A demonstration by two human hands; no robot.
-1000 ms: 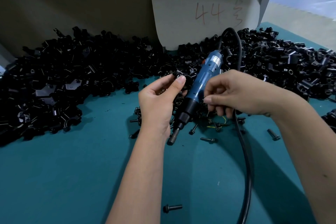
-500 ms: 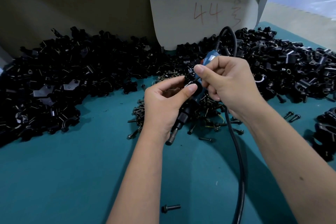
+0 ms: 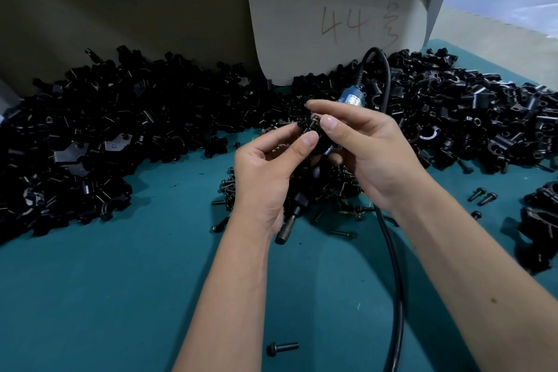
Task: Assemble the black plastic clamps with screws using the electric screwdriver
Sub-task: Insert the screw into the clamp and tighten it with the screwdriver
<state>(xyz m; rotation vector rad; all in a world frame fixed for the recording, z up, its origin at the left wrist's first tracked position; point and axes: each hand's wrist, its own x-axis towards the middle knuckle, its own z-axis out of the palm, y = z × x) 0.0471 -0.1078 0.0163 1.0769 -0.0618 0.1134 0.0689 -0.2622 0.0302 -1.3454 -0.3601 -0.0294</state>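
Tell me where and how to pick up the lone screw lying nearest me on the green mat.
Pinch the lone screw across its shank, coming straight down from above. It lies flat on the green mat, head to the left and shank pointing right, with nothing touching it, so fingers fit on both long sides.

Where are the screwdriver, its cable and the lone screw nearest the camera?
screwdriver (image 3: 352, 97): head view, blue body end above the hands.
cable (image 3: 395, 281): head view, black run over the mat.
screw (image 3: 282, 348): head view, mid shank.

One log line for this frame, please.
left hand: pinches clamp | right hand: pinches clamp | screwdriver: idle on table
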